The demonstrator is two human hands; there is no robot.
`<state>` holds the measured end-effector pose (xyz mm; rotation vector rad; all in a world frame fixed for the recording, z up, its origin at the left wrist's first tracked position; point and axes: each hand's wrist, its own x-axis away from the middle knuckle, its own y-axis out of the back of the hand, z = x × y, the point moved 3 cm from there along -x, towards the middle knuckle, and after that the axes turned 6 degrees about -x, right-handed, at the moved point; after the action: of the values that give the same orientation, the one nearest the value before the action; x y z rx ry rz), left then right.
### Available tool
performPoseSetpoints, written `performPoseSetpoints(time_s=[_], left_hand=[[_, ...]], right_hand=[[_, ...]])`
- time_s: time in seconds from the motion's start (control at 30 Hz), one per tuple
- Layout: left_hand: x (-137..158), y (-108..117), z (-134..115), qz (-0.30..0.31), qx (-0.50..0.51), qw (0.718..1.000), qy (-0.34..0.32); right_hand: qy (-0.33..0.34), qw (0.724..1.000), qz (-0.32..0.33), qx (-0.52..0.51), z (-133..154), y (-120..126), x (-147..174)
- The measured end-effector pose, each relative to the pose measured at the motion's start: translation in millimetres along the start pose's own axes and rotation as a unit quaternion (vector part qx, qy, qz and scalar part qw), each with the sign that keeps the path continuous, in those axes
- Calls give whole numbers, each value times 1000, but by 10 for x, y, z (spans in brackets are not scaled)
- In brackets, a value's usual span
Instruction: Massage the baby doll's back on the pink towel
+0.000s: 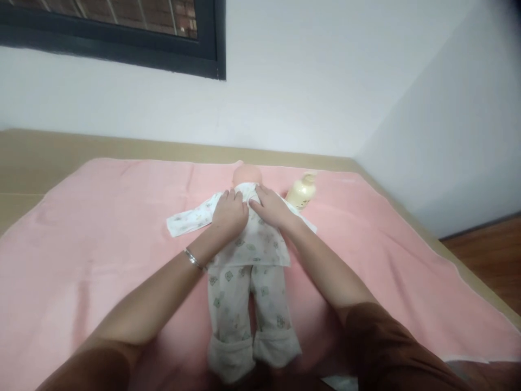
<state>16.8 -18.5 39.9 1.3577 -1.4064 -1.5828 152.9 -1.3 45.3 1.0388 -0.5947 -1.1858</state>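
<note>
A baby doll (247, 174) lies stretched out, its bare head at the far end and no face showing. It wears a white printed top (255, 251) and matching trousers (230, 307) with turned-up cuffs. My left hand (230, 213) rests on the left side of the doll's upper body, fingers laid flat over the cloth. On the right side, near the shoulder, my right hand (271, 207) lies flat with its thumb apart. The thumbs nearly meet in the middle. One sleeve stretches out to the left; my right forearm partly hides the other.
A cream pump bottle (302, 192) leans or lies just beyond the right sleeve. Under everything spreads a pink blanket (134, 233) on a tan surface (36, 157). A white wall (293, 108) with a dark-framed window (209, 41) stands behind. Wooden floor (488, 252) shows at the right.
</note>
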Motion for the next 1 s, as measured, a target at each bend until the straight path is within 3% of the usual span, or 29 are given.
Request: performPoseSetpoints(time_s=[0.23,0.43,0.57,0.73,0.87,1.0], left_hand=[[-87,91,75,49,58,997,3],[-222,102,331,107,171,979,19],[-191,53,274,78,138,987,31],[-5,1,-15,22,28,999,32],[59,57,-127,6,13,1000,0],[-52,97,29,35,80,996,19]], right_hand=[[-34,996,-21,82,175,-51,110],[6,990,-42,132,396,-95,283],[-4,997,-35,75,287,-43,176],[-104,994,-18,17,17,13,-7],[-84,996,-18,21,-13,27,-29],[-66,996,-19,57,84,-11,39]])
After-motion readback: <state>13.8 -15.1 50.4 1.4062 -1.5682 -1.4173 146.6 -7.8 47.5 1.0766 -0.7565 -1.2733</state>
